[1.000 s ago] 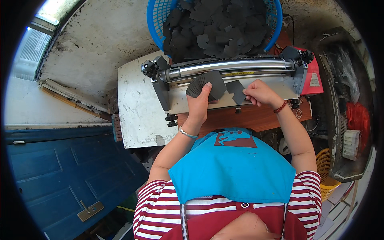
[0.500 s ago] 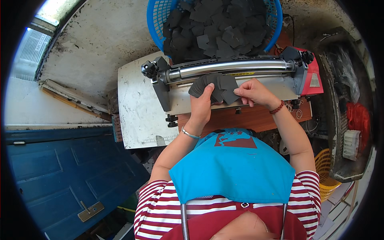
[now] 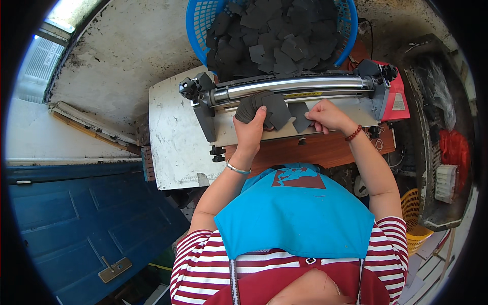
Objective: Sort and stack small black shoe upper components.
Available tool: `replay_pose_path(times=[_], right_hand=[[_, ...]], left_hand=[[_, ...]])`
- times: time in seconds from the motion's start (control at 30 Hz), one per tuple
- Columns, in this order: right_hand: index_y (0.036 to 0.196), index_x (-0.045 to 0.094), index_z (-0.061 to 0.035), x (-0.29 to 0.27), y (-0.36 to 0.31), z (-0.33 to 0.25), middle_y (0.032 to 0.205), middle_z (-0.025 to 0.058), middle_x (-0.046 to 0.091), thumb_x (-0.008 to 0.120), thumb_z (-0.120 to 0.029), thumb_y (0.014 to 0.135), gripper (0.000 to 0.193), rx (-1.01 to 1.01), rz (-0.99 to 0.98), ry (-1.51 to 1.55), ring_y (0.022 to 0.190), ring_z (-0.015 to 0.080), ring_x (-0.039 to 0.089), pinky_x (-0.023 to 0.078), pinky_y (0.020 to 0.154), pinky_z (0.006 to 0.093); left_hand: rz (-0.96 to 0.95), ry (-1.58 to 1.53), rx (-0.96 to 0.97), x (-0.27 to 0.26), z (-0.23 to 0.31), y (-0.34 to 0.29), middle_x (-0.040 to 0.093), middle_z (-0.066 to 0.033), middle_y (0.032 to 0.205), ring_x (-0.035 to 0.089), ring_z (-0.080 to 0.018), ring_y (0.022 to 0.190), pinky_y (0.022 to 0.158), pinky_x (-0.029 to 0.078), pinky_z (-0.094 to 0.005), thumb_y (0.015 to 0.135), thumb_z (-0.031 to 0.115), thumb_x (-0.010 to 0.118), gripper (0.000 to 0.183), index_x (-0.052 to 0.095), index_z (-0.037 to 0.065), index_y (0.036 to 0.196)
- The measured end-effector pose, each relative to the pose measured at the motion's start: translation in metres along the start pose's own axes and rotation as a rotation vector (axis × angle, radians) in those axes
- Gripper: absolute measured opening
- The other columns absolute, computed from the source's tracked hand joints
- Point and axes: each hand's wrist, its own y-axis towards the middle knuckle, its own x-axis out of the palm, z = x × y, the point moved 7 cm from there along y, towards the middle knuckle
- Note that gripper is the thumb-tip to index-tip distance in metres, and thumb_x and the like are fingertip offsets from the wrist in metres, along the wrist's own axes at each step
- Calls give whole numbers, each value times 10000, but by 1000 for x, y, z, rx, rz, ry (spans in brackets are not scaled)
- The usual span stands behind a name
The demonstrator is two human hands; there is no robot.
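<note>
My left hand (image 3: 249, 131) is closed on a fanned stack of thin black square pieces (image 3: 263, 108), its thumb pressed on top. To the right of the stack, my right hand (image 3: 328, 118) pinches a single black square piece (image 3: 299, 115) by its edge, with a small gap between the two. Both hands are above the metal bed of a roller machine (image 3: 330, 105), in front of its shiny steel roller (image 3: 295, 86). What the pieces are made of, I cannot tell.
Behind the machine stands a blue plastic basket (image 3: 196, 31) heaped with black pieces (image 3: 277, 38). A white board (image 3: 175, 137) lies at the left. At the right are a dark, grimy tray-like container (image 3: 429, 168) and a yellow basket (image 3: 414, 231). A blue door (image 3: 86, 218) is at lower left.
One black piece has come away from the stack in my right hand. My left hand has shifted slightly left with the stack, opening a gap between them.
</note>
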Motion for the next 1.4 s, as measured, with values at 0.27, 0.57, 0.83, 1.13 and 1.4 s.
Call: replay_pose_path(times=[0.27,0.57,0.83,1.13,1.4], right_hand=[[680,616,-12,25,-4,-28,534,27,568,582,-324,933,403,-249,32,99,370,73,476,365,343,218],[639,597,-17,-12,-4,-6,498,29,547,605,-306,920,403,-14,179,-84,349,95,488,370,332,226],[666,608,-44,31,-11,-35,562,6,586,613,-326,926,384,-258,2,93,407,49,509,371,375,176],[663,608,-7,-4,-11,-3,533,32,577,642,-289,904,372,37,-28,-111,375,72,496,375,336,207],[716,639,13,10,-5,-25,545,35,581,644,-369,891,420,-154,104,86,383,80,503,383,349,218]], left_hand=[[-37,-72,-83,21,-9,-4,660,-45,895,639,-112,715,524,556,-260,898,64,576,151,629,25,1033],[-99,-189,-212,20,-7,-6,657,-55,909,656,-150,743,538,553,-294,910,113,549,160,609,45,1042],[-76,-181,-205,32,-9,-9,645,-51,874,639,-128,700,522,542,-278,925,145,526,141,598,41,988],[-40,-83,-152,15,-7,-6,642,-44,871,626,-117,703,518,539,-271,938,147,523,159,610,32,1004],[-74,-31,-142,31,-19,-7,655,-56,977,659,-150,807,570,574,-302,930,117,532,185,602,42,1084]])
